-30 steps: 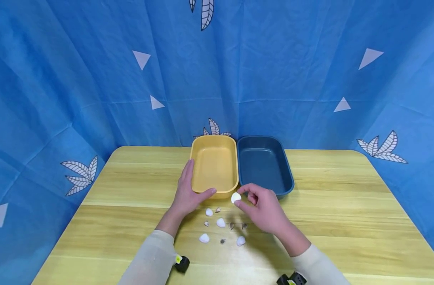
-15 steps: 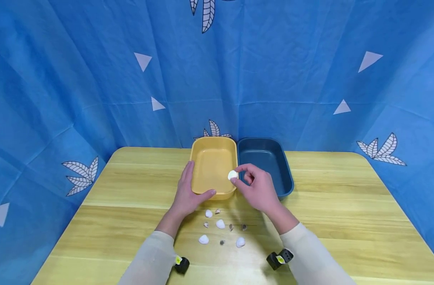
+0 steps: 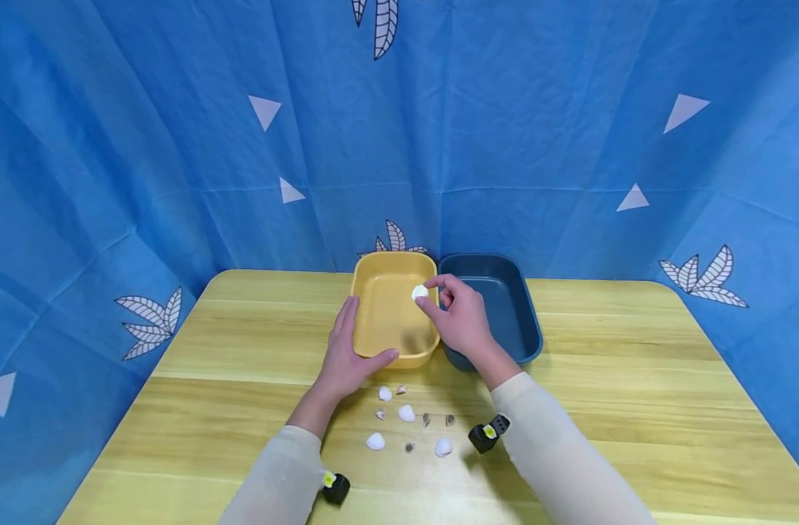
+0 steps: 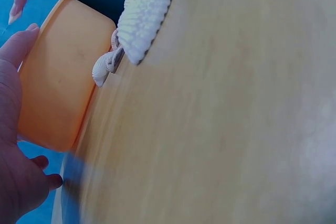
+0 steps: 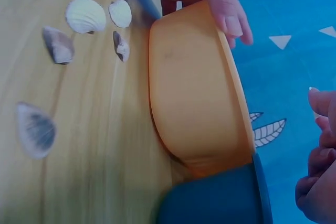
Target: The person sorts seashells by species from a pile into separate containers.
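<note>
My left hand [image 3: 347,357] rests against the yellow bin [image 3: 383,313], fingers stretched along its left side and thumb at the near rim. A white seashell [image 3: 420,292] is pinched between the thumb and index finger of my right hand [image 3: 464,317], held over the yellow bin's right part. In the right wrist view, the left thumb [image 5: 231,19] lies over the bin's rim. Several seashells lie on the table before the bin, among them a white ribbed one [image 5: 85,15] and a greyish one [image 5: 37,130].
A dark blue bin [image 3: 498,313] stands right beside the yellow one, under my right hand and wrist. Both stand near the far edge of the wooden table [image 3: 636,379]. Behind it hangs a blue curtain [image 3: 504,146] with leaf and triangle prints.
My right hand has carried the white seashell from in front of the bins forward and slightly left, over the yellow bin. The left hand has stayed at the bin.
</note>
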